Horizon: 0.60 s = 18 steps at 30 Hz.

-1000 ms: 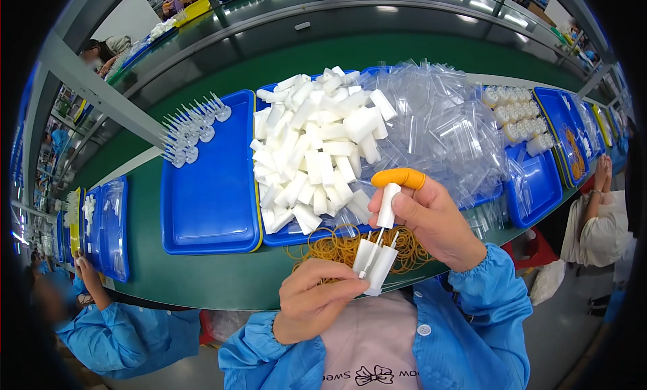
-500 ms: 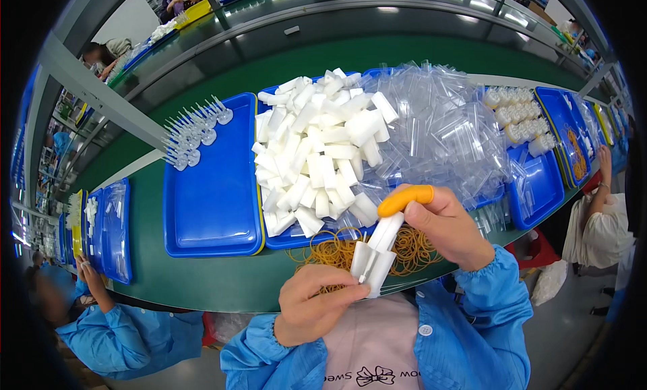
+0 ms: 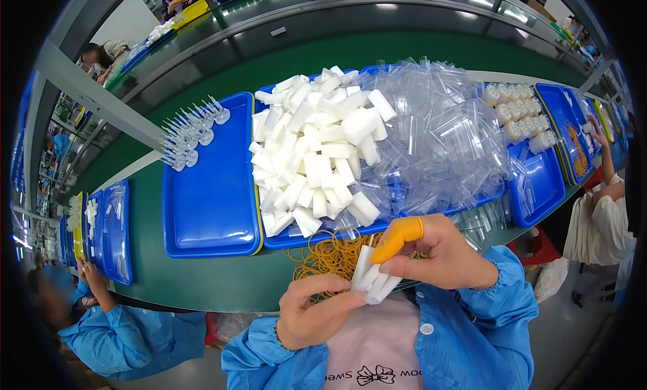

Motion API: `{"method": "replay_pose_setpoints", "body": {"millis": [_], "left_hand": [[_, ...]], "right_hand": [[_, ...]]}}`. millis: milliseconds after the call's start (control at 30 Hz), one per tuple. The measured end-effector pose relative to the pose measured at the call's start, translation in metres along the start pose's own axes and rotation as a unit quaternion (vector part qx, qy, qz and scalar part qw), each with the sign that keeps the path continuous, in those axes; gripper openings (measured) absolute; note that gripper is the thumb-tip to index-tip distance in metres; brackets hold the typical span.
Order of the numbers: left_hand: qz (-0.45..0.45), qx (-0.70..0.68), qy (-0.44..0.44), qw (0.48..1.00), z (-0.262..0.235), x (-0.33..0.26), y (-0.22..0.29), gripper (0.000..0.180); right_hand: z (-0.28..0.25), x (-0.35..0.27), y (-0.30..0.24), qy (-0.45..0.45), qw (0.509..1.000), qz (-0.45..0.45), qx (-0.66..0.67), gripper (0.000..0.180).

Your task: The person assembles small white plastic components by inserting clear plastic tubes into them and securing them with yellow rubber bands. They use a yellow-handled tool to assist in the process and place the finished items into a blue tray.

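Observation:
Close in front of my chest, both hands hold a bundle of white foam pieces [image 3: 373,282]. My left hand [image 3: 315,310] pinches its lower end between thumb and fingers. From above, my right hand [image 3: 445,254] presses on the pieces, an orange finger cot [image 3: 399,237] covering one finger. A thin stem stands up at the bundle's upper end; what lies between the foam pieces is mostly hidden. Just beyond my hands lies a heap of tan rubber bands [image 3: 325,256]. Behind it are piled white foam blocks [image 3: 320,130].
A blue tray [image 3: 212,208] at left holds clear stemmed parts [image 3: 189,137] along its far left side. Right of the foam are heaped clear plastic sleeves [image 3: 441,134], then white ribbed parts [image 3: 519,113]. Co-workers sit at left and right; a metal post [image 3: 101,97] rises at left.
My right hand has come down and closer to my left. The foam piece it held above the opened foam now lies down among the other foam, pressed together.

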<state>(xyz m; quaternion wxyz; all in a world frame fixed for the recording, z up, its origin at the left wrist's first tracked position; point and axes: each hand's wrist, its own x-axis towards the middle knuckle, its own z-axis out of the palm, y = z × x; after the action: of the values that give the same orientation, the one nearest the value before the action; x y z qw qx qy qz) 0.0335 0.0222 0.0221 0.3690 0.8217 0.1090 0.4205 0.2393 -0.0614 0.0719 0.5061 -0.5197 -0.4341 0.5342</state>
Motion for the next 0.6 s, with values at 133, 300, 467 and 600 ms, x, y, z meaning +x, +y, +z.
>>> {"method": "replay_pose_setpoints", "body": {"millis": [133,300,467,600], "left_hand": [[-0.076,-0.061,-0.039,0.994,-0.005,0.010,-0.008,0.044],[-0.173,-0.236,-0.055,0.955,0.004,0.012,-0.013,0.066],[-0.276,-0.383,0.017,0.881,0.001,0.011,-0.022,0.058],[-0.377,-0.482,0.045,0.790,-0.005,0.019,-0.017,0.060]], "right_hand": [[0.001,0.002,-0.001,0.026,0.999,-0.026,-0.020,0.015],[0.008,0.009,0.001,0.041,0.992,-0.086,-0.081,0.020],[-0.005,0.027,0.003,0.164,0.958,-0.160,-0.172,0.028],[-0.007,0.046,0.022,0.213,0.859,-0.149,-0.441,0.028]]}}
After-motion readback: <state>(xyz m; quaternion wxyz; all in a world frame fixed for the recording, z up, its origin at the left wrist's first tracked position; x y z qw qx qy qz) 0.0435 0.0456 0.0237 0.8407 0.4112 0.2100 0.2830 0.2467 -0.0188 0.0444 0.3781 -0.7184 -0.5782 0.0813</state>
